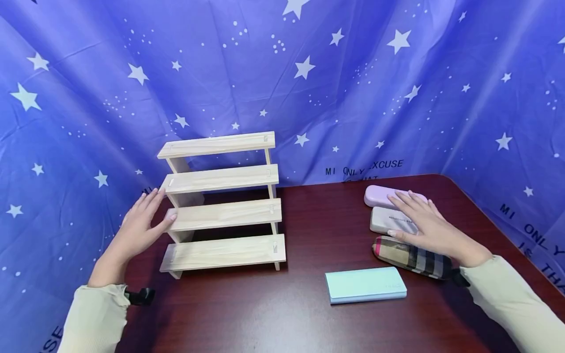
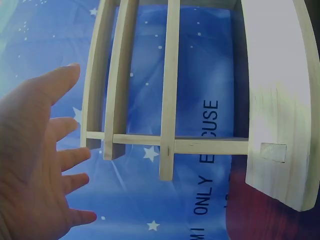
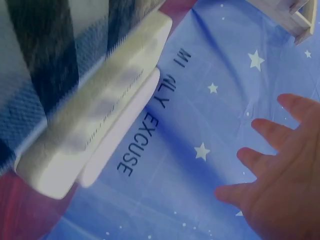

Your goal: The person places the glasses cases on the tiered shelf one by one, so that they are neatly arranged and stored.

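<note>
A light wooden stepped shelf [image 1: 225,250] with several tiers stands on the left of the table. My left hand [image 1: 140,226] is at its left side, fingers spread, holding nothing; in the left wrist view the fingers lie beside the shelf boards [image 2: 170,90]. My right hand [image 1: 425,226], fingers extended, hovers over a row of cases at the right. The row has a lilac case [image 1: 379,195] at the back, a white case [image 1: 384,219] with small dark lettering, and a plaid case [image 1: 410,257] in front. Nothing is in the right hand's grasp.
A mint-green flat case [image 1: 366,284] lies nearer the front of the dark red-brown table [image 1: 229,309], left of the plaid case. Blue star-printed cloth [image 1: 344,98] hangs behind the table and along both sides. Each wrist carries a black strap.
</note>
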Available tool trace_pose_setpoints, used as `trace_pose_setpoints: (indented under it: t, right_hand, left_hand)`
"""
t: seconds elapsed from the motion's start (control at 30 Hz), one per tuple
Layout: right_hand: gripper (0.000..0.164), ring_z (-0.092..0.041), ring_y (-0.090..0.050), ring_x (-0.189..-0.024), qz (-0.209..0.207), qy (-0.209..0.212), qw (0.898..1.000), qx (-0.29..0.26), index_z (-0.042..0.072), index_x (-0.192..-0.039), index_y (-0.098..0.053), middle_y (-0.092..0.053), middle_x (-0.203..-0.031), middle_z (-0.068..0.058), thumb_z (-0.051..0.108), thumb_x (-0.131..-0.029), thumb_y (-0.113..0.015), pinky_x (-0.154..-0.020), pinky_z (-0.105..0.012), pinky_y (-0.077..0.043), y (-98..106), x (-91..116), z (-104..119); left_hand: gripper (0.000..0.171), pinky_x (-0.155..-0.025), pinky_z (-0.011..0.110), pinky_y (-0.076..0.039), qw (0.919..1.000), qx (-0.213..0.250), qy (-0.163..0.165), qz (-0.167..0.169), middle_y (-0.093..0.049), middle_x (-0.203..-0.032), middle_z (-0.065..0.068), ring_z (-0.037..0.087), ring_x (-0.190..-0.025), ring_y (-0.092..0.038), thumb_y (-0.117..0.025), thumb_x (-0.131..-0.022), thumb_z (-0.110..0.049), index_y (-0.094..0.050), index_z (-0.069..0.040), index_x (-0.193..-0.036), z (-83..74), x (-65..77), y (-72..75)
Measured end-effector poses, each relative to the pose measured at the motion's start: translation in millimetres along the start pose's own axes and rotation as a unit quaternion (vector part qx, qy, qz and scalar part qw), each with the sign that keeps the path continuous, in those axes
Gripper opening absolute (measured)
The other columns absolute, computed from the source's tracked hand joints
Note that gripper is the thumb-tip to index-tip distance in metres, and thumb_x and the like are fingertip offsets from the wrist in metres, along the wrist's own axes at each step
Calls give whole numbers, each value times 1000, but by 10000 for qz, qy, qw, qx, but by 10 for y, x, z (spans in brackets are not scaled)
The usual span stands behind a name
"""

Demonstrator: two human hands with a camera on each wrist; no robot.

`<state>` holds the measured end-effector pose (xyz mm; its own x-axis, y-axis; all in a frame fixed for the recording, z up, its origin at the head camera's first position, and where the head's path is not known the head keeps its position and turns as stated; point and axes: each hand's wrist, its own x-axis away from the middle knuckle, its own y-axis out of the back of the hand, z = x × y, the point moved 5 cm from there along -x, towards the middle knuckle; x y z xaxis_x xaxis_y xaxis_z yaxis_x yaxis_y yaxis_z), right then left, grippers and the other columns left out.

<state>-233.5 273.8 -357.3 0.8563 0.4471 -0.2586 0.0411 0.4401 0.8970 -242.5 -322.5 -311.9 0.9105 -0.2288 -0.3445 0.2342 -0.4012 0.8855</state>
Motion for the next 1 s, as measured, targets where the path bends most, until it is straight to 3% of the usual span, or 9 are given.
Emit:
trace_pose_setpoints:
  t: [0.1,0.17,0.27,0.37,0.43,0.6,0.73,0.87,1.0]
  right_hand:
    - [83,-42,-8,-141,90,162,9996,-202,14,-151,-23,-21,-153,-23,33,-84,-69,-107,-67,0,-51,33,34]
    - [83,-40,-11,-141,193,283,9990,-296,13,-150,-24,-22,-153,-21,32,-83,-70,-109,-62,-6,-99,56,60]
    - [83,-27,-12,-143,318,535,9973,-401,11,-150,-25,-24,-152,-20,29,-83,-71,-115,-39,-8,-178,103,82]
    - [84,-10,-10,-142,407,785,9939,-655,8,-149,-26,-26,-151,-19,24,-81,-73,-109,-13,-6,-249,158,103]
    - [84,-2,-10,-140,472,983,9905,-841,6,-148,-27,-28,-151,-18,22,-80,-74,-104,-6,-8,-288,198,120]
    - [88,-3,-18,-139,518,1698,9738,-1418,1,-147,-29,-31,-149,-19,28,-77,-76,-103,-6,-15,-373,273,186]
    - [89,-10,-24,-139,602,2202,9509,-2088,-4,-145,-30,-32,-149,-20,37,-79,-74,-106,-10,-19,-445,320,244]
    - [84,-7,-24,-138,1001,2237,9310,-2705,-5,-144,-29,-32,-151,-14,32,-82,-72,-105,-10,-21,-533,373,261]
    - [84,-6,-23,-138,1046,2135,9352,-2625,-2,-144,-33,-35,-150,-9,35,-80,-73,-103,-9,-20,-594,410,255]
  left_hand:
    - [73,-106,65,-12,9997,165,-126,-106,-25,-147,32,48,-138,-12,-57,-92,-34,-24,-2,-148,21,-11,8]
    - [72,-109,61,-12,9994,262,-141,-160,-26,-147,32,48,-138,-13,-58,-92,-32,-25,1,-147,46,-18,11]
    - [71,-110,60,-11,9989,412,-68,-196,-27,-146,32,48,-138,-13,-58,-92,-29,-25,3,-147,102,-17,3]
    - [71,-108,62,-12,9984,529,44,-198,-27,-146,32,50,-136,-14,-58,-93,-28,-24,2,-147,165,-4,-14]
    - [71,-107,63,-13,9979,601,109,-201,-27,-146,33,51,-135,-16,-57,-93,-27,-23,1,-148,207,10,-25]
    - [71,-104,65,-16,9963,755,325,-233,-26,-146,34,53,-133,-21,-56,-94,-27,-21,-1,-149,344,52,-54]
    - [72,-101,67,-20,9937,921,621,-121,-23,-145,36,55,-131,-22,-55,-95,-29,-17,-4,-150,471,86,-104]
    - [73,-98,69,-21,9885,1076,1048,151,-20,-146,36,56,-130,-21,-51,-96,-35,-12,-9,-152,583,115,-173]
    - [74,-99,69,-21,9833,1255,1267,362,-20,-148,33,55,-132,-20,-50,-96,-38,-12,-10,-152,651,106,-224]
